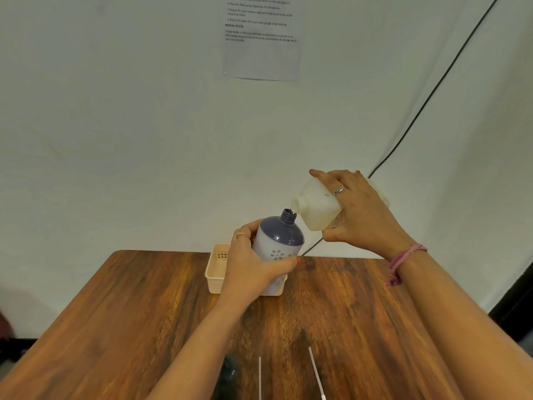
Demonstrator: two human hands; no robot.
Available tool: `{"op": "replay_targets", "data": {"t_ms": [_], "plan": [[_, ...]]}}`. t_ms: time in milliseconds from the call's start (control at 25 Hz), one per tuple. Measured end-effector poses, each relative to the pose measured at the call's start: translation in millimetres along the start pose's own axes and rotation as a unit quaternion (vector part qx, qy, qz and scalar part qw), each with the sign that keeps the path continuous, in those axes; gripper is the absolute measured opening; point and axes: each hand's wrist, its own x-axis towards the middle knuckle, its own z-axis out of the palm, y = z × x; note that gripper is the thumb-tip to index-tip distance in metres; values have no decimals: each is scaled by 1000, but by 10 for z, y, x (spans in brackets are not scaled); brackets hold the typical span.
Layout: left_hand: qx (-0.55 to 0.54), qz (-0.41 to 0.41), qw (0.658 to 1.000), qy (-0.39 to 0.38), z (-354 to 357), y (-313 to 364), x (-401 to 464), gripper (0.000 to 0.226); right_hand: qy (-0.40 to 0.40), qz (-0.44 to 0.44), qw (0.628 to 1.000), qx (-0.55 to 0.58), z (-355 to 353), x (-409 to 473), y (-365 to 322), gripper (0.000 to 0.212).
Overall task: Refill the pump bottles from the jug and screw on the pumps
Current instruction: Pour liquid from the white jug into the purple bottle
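The bench (144, 313) is seen from above, wood-grained, with a pale basket (215, 272) standing at its far edge. Held up over that far edge, clear of the bench, are the two task vessels.

The jug (317, 209), translucent and whitish, is gripped across its body by the right hand (363, 215), whose fingers (326, 177) are wrapped over the top while the thumb is tucked beneath. It is tipped well over, its mouth pointed left and down, just above and beside the bottle's neck.

The bottle (281, 241), blue at the shoulder and pale below with a flower print, is held by the left hand (253, 269), fingers curled round its lower body. It is tilted slightly toward the jug, and its threaded neck is open, with no pump fitted.

The filling step is judged to be in hand. Whether liquid is actually flowing cannot be told.

Two thin white tubes (315, 370), probably pump stems, are seen lying near the bottom edge.

For the next move, the jug must be righted once the level is sufficient, then set down, so that a pump can be threaded onto the neck.
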Motion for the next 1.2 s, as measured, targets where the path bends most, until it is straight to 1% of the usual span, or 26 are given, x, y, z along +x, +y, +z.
{"op": "replay_targets", "data": {"t_ms": [520, 680, 1200], "plan": [[-2, -5, 1000, -6, 37, -19, 10, 81, -11, -4, 1000, -3, -27, 4, 18, 106], [-11, -6, 1000, -2, 42, -2, -8, 85, -10, -6, 1000, 0, -38, 9, 29, 106], [-12, 1, 1000, 0, 41, -7, -33, 80, -21, -10, 1000, -7, -46, -7, 10, 106]]}}
